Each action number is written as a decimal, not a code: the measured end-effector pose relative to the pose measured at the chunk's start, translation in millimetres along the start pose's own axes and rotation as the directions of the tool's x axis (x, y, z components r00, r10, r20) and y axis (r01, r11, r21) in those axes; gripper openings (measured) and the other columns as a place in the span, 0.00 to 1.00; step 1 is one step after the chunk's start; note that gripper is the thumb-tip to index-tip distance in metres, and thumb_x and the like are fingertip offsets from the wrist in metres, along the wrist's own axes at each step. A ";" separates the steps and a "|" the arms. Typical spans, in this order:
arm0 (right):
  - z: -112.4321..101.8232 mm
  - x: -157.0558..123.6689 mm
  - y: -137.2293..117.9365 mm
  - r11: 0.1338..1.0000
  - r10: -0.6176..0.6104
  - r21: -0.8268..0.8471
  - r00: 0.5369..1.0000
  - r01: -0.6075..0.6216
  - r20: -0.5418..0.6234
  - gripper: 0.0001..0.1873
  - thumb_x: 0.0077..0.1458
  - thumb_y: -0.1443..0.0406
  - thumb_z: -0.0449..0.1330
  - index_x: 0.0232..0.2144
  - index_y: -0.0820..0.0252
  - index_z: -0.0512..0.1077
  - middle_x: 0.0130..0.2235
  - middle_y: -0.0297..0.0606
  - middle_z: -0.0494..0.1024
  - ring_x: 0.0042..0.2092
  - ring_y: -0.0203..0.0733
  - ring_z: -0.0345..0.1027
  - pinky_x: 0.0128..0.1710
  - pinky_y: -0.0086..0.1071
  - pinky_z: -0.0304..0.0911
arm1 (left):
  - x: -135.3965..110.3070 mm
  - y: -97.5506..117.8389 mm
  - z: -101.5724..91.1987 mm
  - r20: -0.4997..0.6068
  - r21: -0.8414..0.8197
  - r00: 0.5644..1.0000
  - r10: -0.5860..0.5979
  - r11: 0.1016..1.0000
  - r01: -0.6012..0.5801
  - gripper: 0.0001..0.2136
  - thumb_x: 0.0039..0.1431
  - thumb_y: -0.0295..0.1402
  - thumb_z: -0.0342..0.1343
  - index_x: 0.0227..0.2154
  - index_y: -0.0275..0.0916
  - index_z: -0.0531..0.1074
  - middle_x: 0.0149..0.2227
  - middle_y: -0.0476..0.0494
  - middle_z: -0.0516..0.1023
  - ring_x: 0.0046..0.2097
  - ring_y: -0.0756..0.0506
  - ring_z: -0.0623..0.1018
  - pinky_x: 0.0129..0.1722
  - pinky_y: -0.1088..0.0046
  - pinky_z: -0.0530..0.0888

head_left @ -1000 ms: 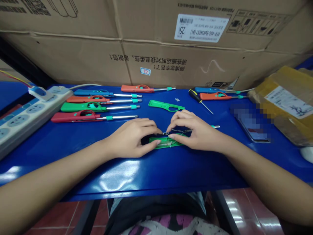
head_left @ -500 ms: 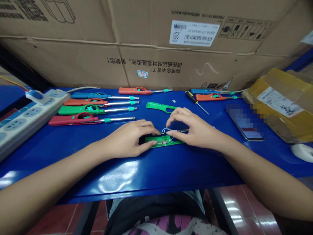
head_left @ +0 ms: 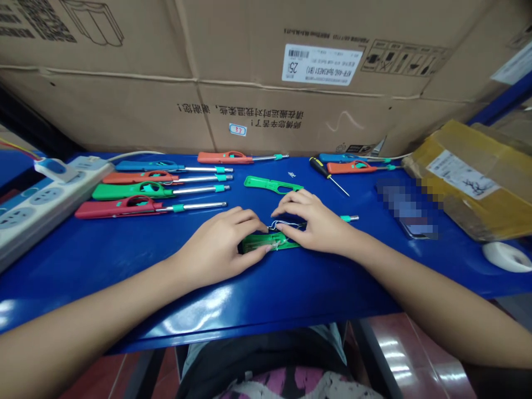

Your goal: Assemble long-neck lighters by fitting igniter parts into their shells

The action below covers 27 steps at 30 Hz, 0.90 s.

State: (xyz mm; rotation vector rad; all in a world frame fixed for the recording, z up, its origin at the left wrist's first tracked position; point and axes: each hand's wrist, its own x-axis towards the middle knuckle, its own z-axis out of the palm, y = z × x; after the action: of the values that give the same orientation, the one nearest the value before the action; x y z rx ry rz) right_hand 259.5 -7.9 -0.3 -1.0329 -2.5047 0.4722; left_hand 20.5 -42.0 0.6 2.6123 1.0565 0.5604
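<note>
1. Head view: your left hand (head_left: pixel 220 244) rests on the blue counter (head_left: pixel 124 255). Its fingers (head_left: pixel 245 219) clamp the left end of the open green lighter body (head_left: pixel 266 242), thumb on the near edge and forefinger on the far one.
2. Your right hand (head_left: pixel 316 224) sits just right of it, over the body's other end, and its fingers (head_left: pixel 291 208) pinch a thin white wire (head_left: pixel 286 224) just above the body.
3. That body lies flat at the counter's middle, and its metal nozzle (head_left: pixel 349 218) points right from under your right hand.
4. A loose green cover (head_left: pixel 270 184) lies just behind your hands. A row of whole lighters (head_left: pixel 149 191) lines up at the left, and a screwdriver (head_left: pixel 328 174) lies at the right rear.
</note>
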 end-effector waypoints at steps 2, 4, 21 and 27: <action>2.8 -0.2 1.4 1.000 0.019 0.019 1.000 -0.019 0.018 0.04 0.61 0.64 0.62 0.39 0.55 0.75 0.45 0.39 0.75 0.52 0.47 0.66 0.54 0.45 0.58 | -0.4 -2.8 2.7 -0.027 -0.022 0.999 0.029 0.999 -0.029 0.10 0.65 0.37 0.56 0.44 0.39 0.76 0.43 0.43 0.78 0.44 0.42 0.76 0.47 0.62 0.73; 3.7 -0.1 1.5 0.997 0.029 0.066 1.000 -0.029 0.005 0.01 0.60 0.66 0.62 0.36 0.57 0.74 0.43 0.38 0.75 0.50 0.46 0.67 0.53 0.44 0.59 | -0.6 -5.1 5.0 -0.078 -0.052 0.996 0.041 0.998 -0.045 0.08 0.66 0.35 0.56 0.43 0.39 0.77 0.43 0.43 0.79 0.44 0.43 0.76 0.47 0.63 0.73; -5.7 -7.0 -8.7 0.990 -0.096 0.105 0.995 0.095 -0.002 0.07 0.60 0.62 0.64 0.39 0.56 0.70 0.38 0.33 0.76 0.42 0.39 0.69 0.47 0.36 0.56 | 3.7 -5.6 13.6 -0.248 -0.349 0.956 -0.155 0.935 0.061 0.07 0.65 0.34 0.59 0.40 0.40 0.82 0.34 0.46 0.83 0.36 0.47 0.78 0.38 0.71 0.75; -32.9 -11.0 6.7 0.997 0.017 0.074 0.968 -0.036 0.250 0.12 0.57 0.59 0.65 0.41 0.56 0.71 0.40 0.35 0.76 0.39 0.39 0.67 0.40 0.33 0.61 | 2.7 -9.1 14.8 -0.230 -0.416 0.947 -0.226 0.902 0.115 0.09 0.64 0.35 0.60 0.43 0.41 0.82 0.37 0.44 0.83 0.37 0.46 0.80 0.39 0.69 0.76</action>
State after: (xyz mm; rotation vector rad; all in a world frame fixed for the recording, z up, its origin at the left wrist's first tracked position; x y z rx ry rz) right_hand 286.1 -6.2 22.9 -1.0342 -2.6676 0.7439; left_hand 23.3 -35.2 -15.4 2.1034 1.1019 0.9996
